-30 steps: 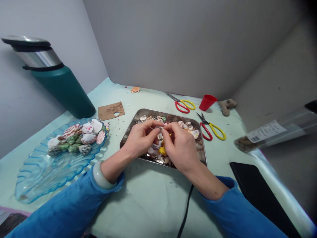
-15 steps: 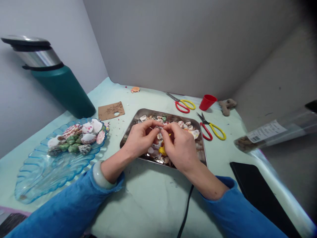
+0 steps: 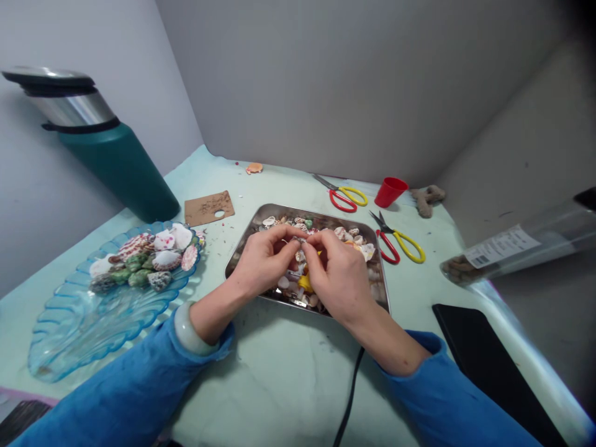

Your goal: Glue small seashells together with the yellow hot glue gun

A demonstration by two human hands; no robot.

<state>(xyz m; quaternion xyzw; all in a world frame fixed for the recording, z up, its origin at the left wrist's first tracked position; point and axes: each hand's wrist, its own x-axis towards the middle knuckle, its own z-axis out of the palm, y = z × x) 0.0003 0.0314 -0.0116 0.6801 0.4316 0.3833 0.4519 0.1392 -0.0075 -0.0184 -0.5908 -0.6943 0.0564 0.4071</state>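
A steel tray (image 3: 242,247) full of small seashells sits at the table's middle. Both my hands hover over it, fingertips pinched together around a small shell (image 3: 300,253). My left hand (image 3: 264,261) curls in from the left and my right hand (image 3: 336,273) from the right. A yellow object (image 3: 306,282) shows under my right hand among the shells; what it is I cannot make out. A blue glass dish (image 3: 84,316) at the left holds several larger coloured shells (image 3: 149,257).
A teal flask (image 3: 107,155) stands far left. Brown card (image 3: 208,207) lies behind the dish. Two red-and-yellow scissors (image 3: 344,197) (image 3: 399,245), a red cup (image 3: 389,191), a clear tube (image 3: 516,247), a black slab (image 3: 484,360) and a black cable (image 3: 349,397) surround the tray.
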